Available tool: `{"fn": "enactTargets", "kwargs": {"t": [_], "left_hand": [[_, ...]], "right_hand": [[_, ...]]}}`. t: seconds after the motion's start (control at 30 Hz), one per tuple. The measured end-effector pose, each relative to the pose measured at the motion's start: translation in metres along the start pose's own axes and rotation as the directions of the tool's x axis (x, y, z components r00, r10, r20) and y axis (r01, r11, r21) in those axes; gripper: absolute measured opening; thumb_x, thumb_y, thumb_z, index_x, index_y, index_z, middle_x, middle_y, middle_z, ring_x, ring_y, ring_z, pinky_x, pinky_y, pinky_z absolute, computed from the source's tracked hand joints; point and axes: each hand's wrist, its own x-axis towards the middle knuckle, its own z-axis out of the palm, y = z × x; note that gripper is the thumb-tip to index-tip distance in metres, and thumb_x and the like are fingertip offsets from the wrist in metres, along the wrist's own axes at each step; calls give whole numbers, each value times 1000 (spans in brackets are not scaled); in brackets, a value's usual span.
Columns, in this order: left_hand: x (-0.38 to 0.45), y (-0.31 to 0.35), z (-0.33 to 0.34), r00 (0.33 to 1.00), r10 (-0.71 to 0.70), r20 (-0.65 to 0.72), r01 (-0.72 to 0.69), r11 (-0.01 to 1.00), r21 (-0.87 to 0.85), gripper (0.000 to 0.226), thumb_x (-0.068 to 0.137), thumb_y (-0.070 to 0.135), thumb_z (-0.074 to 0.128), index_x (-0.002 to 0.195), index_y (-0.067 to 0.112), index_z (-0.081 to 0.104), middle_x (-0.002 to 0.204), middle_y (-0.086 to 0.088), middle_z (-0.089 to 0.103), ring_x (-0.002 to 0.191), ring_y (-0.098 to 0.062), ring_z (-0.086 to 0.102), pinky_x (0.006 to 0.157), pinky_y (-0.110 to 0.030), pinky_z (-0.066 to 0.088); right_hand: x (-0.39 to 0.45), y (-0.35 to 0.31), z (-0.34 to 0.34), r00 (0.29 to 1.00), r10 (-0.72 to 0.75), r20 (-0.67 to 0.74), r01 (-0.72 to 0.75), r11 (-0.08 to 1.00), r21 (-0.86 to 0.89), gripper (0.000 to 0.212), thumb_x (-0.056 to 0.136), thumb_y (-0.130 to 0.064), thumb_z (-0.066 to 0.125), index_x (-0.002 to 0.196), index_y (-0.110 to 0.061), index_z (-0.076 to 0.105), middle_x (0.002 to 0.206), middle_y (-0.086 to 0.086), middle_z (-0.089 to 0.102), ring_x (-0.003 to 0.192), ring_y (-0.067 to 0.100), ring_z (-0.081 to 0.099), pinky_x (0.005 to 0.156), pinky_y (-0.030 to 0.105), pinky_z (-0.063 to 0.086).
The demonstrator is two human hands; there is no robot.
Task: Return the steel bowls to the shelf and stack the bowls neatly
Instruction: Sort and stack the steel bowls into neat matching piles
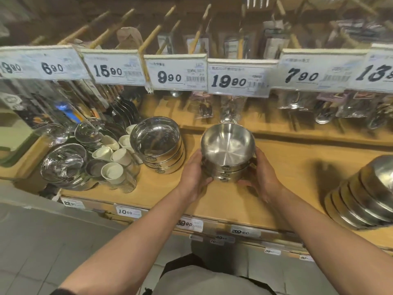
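Observation:
A stack of three steel bowls [228,154] stands on the wooden shelf [287,188], in the middle of the view. My left hand [192,177] cups the stack's left side, fingers curled round its base. My right hand [262,177] cups the right side the same way. A second stack of three steel bowls [158,143] stands just to the left, apart from the one I hold. At the far right several steel bowls [365,194] lie tilted on their sides in a row.
Small white cups [111,156] and shiny steel dishes [63,162] crowd the shelf's left end. Price tags [238,79] hang across the upper rail, with bagged cutlery behind them. Price labels run along the shelf's front edge. Grey floor tiles lie below.

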Motion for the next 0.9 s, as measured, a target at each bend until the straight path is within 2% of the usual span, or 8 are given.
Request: {"fn": "enactTargets", "kwargs": {"t": [0.17,0.27,0.4,0.5,0.6,0.63,0.73,0.9], "left_hand": [[-3,9,-6,1000,-5,-3,5,1000,13,29,108,34,39,130,30,58,138,-4,59,126,-23,56,108,-50,47],[-8,9,-7,1000,16,20,-16,1000,20,25,108,32,39,120,39,60,132,0,61,124,-22,57,100,-43,53],[-9,8,-9,1000,-10,27,9,998,64,30,109,30,35,111,47,60,132,2,61,129,-24,56,109,-51,46],[-13,11,-10,999,-34,32,32,997,71,30,110,29,35,118,43,61,142,-5,59,130,-25,56,112,-53,43],[-20,10,-10,997,-68,-27,70,994,82,35,108,31,41,142,35,50,146,-1,53,136,-25,49,114,-51,39],[-24,8,-13,994,-85,-68,90,993,74,37,107,32,44,143,31,49,143,0,54,136,-27,49,112,-47,40],[-40,-7,-19,989,-99,-114,112,987,115,17,105,31,47,112,25,61,118,1,62,115,-23,60,92,-35,49],[-81,-59,5,983,-134,-128,166,942,291,24,105,26,47,118,13,62,123,-15,63,100,-25,67,81,-37,59]], "right_hand": [[7,2,6,999,25,-46,-24,1000,20,49,90,-68,43,125,-37,60,128,-4,65,115,23,65,68,39,60],[3,2,5,997,32,-67,-32,999,8,48,94,-66,40,128,-38,57,132,-2,62,117,24,63,65,36,60],[-9,1,5,996,42,-82,-42,999,9,49,98,-63,36,135,-37,53,133,-3,60,119,22,62,71,36,59],[-21,-1,8,993,67,-100,-66,998,17,45,100,-62,33,133,-38,53,133,-6,60,117,17,60,80,39,56],[-38,-3,1,980,98,-176,-84,993,83,39,103,-57,32,137,-43,46,140,-11,50,119,11,54,99,45,50],[-44,-2,-5,973,112,-203,-90,989,117,44,103,-55,35,145,-41,42,145,-10,45,128,14,50,104,47,48],[-69,8,-29,967,118,-226,-83,984,159,47,105,-46,41,149,-31,43,149,-6,44,139,21,43,106,50,49],[-133,40,-96,966,131,-224,-105,986,126,27,106,-36,43,120,-25,64,130,6,65,114,18,62,98,45,55]]}}
